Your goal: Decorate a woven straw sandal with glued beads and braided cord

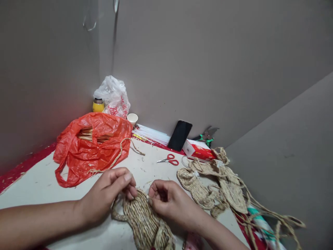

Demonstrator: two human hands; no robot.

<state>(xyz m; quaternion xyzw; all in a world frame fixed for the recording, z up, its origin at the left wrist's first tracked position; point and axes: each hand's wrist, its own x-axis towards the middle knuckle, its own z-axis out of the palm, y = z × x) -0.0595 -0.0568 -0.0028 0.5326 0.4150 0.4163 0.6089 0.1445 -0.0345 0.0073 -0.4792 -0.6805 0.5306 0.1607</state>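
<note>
A grey wall (182,69) at twelve o'clock backs the pale tabletop (28,187); at six, the right hand (169,199) pinches a woven piece (143,218), the left hand (110,191) unclear in grip.

Woven piece (142,217) rough fibre; red bag (74,144) glossy plastic.

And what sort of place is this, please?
Probably a small craft work corner: on the table are woven straw-like pieces, a pair of scissors, and a red plastic bag with dry strands inside.
</note>
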